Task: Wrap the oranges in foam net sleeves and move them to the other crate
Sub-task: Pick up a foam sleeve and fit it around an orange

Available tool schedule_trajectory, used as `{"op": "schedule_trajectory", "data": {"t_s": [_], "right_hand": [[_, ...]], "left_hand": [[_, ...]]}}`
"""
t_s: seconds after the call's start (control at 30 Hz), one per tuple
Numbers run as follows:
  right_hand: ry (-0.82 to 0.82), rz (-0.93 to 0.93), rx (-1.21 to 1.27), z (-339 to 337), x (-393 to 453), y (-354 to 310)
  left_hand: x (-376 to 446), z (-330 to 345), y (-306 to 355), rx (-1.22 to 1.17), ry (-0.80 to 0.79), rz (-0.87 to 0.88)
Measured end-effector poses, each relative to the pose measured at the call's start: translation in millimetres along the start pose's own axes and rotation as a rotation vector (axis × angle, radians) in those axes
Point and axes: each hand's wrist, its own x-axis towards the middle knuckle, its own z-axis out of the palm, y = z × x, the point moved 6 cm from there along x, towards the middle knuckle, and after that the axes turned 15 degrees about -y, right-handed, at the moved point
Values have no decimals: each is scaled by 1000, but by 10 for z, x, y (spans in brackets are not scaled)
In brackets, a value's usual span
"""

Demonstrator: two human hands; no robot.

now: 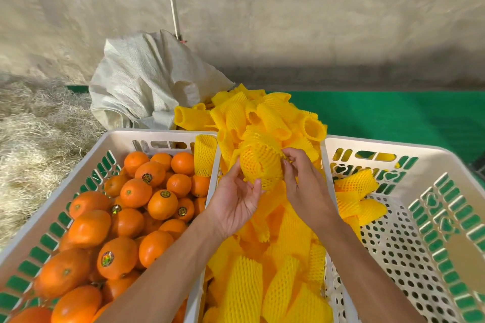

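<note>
Between the two crates I hold an orange inside a yellow foam net sleeve [259, 165]. My left hand [236, 202] cups it from below, fingers curled round its lower left side. My right hand [301, 181] pinches the sleeve's right edge at the top. The left crate [147, 136] is full of bare oranges [136, 191], some with stickers. The right crate [446, 160] holds only a few loose yellow sleeves [357, 191] at its far left corner.
A heap of yellow foam net sleeves [273, 118] fills the gap between the crates, from far to near. One sleeve [204, 155] stands in the left crate's corner. A white woven sack [147, 81] lies behind, straw [31, 126] at left, green matting [393, 113] at right.
</note>
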Motion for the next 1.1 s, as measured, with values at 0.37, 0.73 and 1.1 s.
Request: {"op": "schedule_trajectory", "data": {"t_s": [0.37, 0.73, 1.1], "right_hand": [[35, -6, 377, -9, -11, -41], [-58, 606, 1217, 335, -52, 118], [-49, 263, 519, 61, -7, -99]], "left_hand": [[-4, -61, 22, 485, 142, 34], [3, 34, -59, 336, -14, -54], [-12, 55, 155, 965, 54, 409]]}}
